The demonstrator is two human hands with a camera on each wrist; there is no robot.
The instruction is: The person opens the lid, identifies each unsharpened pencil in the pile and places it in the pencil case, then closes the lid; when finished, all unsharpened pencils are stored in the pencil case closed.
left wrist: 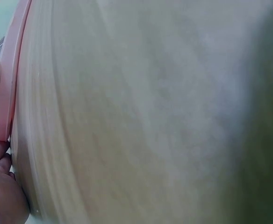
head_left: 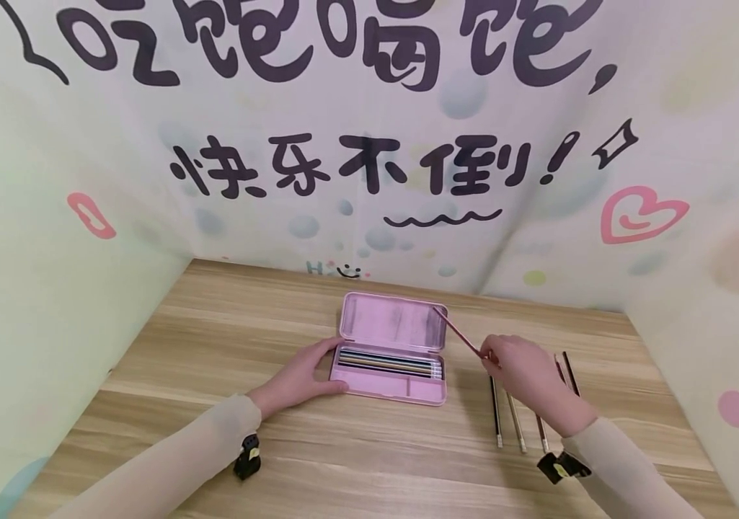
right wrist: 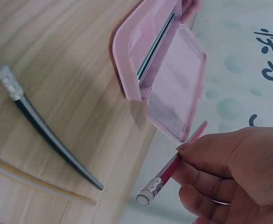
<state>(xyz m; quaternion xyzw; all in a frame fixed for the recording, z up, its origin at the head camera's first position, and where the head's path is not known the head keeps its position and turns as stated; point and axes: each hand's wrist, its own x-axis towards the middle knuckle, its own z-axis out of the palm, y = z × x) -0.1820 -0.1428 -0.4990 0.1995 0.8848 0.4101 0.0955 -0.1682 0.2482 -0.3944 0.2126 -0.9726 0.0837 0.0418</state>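
A pink pencil case [head_left: 369, 383] lies with its lid raised at the back. Several pencils [head_left: 385, 360] lie side by side in its rear compartment, their eraser ends to the right. My left hand [head_left: 298, 378] grips the case's left end, thumb at the front and fingers toward the back. In the right wrist view, my right hand [right wrist: 248, 163] pinches a red pencil [right wrist: 171, 169] between thumb and fingers, eraser end showing. That hand is in the air right of the case, with the pencil slanting up-left in front of the lid in the head view.
Loose pencils lie on the wooden table [head_left: 356, 461] around and under the right hand: a black pencil [head_left: 496, 414], a yellowish pencil [head_left: 515, 425] and others partly hidden. A printed cloth wall [head_left: 291, 245] rises behind the table, with side walls left and right.
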